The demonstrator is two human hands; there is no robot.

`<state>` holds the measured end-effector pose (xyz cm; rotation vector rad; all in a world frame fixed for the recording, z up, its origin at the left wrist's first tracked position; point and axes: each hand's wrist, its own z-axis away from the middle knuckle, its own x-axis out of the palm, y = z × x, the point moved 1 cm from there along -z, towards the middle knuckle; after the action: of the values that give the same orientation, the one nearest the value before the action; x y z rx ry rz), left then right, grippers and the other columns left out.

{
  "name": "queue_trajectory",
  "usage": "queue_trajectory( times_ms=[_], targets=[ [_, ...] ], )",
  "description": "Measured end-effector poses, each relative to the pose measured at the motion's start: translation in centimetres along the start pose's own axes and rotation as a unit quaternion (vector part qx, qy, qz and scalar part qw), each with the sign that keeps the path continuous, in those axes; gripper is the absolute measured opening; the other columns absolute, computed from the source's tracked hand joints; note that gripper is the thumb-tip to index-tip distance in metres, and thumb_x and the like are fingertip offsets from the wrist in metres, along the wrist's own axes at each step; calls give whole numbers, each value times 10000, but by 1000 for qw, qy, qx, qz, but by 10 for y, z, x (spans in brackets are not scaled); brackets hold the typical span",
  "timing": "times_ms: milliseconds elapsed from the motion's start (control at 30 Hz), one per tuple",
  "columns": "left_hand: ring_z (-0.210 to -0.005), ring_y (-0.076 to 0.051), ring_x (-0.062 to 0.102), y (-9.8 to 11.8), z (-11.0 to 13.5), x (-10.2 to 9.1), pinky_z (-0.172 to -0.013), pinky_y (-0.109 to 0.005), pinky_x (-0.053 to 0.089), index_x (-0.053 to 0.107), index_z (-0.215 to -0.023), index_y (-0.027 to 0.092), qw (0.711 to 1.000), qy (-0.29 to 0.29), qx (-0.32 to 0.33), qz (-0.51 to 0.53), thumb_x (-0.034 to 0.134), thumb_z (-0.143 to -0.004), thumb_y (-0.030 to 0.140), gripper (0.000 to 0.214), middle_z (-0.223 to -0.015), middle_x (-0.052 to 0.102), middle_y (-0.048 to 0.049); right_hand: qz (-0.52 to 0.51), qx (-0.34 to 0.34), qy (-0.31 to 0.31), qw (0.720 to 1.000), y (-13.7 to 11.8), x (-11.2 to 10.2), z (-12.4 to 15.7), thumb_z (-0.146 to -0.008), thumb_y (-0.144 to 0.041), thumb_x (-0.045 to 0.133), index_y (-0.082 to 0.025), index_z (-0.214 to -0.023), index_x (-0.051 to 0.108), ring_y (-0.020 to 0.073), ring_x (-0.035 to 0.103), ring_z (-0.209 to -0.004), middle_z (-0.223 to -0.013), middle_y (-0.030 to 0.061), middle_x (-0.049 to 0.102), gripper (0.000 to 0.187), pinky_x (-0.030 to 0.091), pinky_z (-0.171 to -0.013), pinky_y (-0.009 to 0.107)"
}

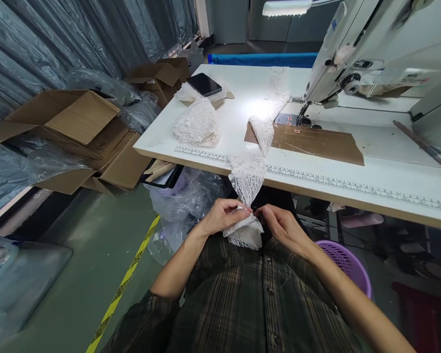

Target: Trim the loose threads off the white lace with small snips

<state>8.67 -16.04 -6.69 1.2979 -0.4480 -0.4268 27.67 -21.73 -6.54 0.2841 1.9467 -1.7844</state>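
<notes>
A long strip of white lace (249,171) runs from under the sewing machine's needle (304,113), over the table edge and down into my lap. My left hand (222,215) is closed on the bunched end of the lace just below the table. My right hand (279,223) pinches the same lace close beside it, fingertips nearly touching the left ones. A small dark thing shows between the right fingers; I cannot make it out. A loose heap of white lace (197,125) lies on the white table (353,171) to the left.
A white sewing machine (367,54) stands at the back right, with a brown card sheet (316,142) under it. A black phone (204,84) lies at the table's far left. Open cardboard boxes (77,127) and clear plastic bags (183,201) crowd the floor at left. A purple basket (347,262) sits at my right.
</notes>
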Motion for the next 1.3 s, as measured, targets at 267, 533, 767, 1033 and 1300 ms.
queue_trajectory(
  times_ms=[267,533,767,1033,1300],
  targets=[
    [-660,-127,573,3,4,-5,-588,-213,427,735,-778,118,997,0,41,-71,692,-775,435,320,-715,682,-38,100,-63,-12,993,-3,5,-14,-1005,-477,326,-203,-701,522,140,462,-578,-638,1,518,454,327,-573,270],
    [-579,-84,458,3,2,-3,-525,-195,360,701,-730,109,997,2,41,-64,687,-779,408,303,-628,581,3,42,-35,-21,998,-4,8,-21,-989,-525,343,-199,-619,457,111,363,-528,-556,-35,401,506,284,-519,254],
    [-563,-78,440,2,1,-2,-537,-203,360,685,-704,109,998,-5,33,-43,699,-769,384,283,-607,558,16,14,12,-30,999,-3,10,-19,-979,-510,370,-202,-634,427,111,340,-547,-573,-42,366,466,279,-522,250],
    [-616,-103,541,1,1,-1,-559,-200,403,710,-765,107,1000,-5,15,-1,725,-752,396,290,-685,647,-25,-29,29,5,999,-2,11,-12,-980,-518,371,-190,-773,524,120,431,-591,-651,-25,474,417,335,-531,238],
    [-970,-209,653,-31,-15,-8,-868,-328,509,713,-1006,142,969,9,99,-226,648,-824,314,259,-1034,712,-96,-6,82,-34,996,19,13,2,-865,-511,591,-195,-849,542,89,392,-456,-586,-62,499,320,302,-440,220]
  ],
)
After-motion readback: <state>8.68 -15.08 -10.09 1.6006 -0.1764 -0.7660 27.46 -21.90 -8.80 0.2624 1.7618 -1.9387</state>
